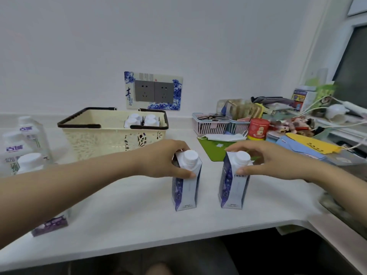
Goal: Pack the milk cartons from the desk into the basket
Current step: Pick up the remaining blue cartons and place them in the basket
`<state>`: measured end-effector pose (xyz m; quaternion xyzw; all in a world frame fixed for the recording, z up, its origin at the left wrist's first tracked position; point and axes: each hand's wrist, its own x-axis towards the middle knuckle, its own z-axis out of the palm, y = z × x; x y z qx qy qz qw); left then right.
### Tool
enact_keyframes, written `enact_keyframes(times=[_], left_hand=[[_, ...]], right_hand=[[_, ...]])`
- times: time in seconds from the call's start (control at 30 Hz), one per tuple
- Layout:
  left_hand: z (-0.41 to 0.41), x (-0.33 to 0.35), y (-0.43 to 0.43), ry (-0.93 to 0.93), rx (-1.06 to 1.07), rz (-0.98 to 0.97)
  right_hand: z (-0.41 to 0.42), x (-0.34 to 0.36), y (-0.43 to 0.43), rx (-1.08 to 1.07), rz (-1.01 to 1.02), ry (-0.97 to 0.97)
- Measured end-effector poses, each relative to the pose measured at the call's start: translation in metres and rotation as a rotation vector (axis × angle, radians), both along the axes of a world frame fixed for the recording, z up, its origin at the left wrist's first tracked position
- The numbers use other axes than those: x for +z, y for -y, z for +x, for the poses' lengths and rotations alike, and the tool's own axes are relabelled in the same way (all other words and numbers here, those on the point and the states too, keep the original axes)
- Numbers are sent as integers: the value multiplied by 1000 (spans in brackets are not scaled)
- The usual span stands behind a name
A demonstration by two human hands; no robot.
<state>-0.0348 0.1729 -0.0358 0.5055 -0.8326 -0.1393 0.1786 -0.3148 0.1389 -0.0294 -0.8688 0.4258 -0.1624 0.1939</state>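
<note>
Two cartons stand upright at centre frame on the desk (139, 211), well apart: the left carton (185, 187) and the right carton (234, 185). The left hand (168, 157) is closed round the first one's shoulder, below its cap; the right hand (264, 161) pinches the other the same way. The basket (111, 135), behind them at centre left, already holds four capped cartons in its right end. Best to lift both straight up, clear the rim and dark handles, and set them upright in the free left part.
</note>
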Motion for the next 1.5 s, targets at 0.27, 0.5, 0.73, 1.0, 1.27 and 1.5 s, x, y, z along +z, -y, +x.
enact_keyframes(times=[0.27, 0.5, 0.73, 1.0, 1.27, 1.5], left_hand=[[32, 11, 0, 49, 6, 121], [90, 27, -1, 217, 143, 155], [123, 31, 3, 333, 191, 129], [138, 81, 30, -115, 167, -29], [144, 51, 75, -101, 232, 102], [147, 26, 86, -143, 270, 179]], right_hand=[[26, 0, 13, 90, -54, 127], [85, 28, 19, 215, -66, 369], [142, 67, 38, 261, -182, 524], [180, 99, 76, 265, -386, 607], [197, 87, 122, 272, -130, 514], [200, 88, 157, 248, 71, 361]])
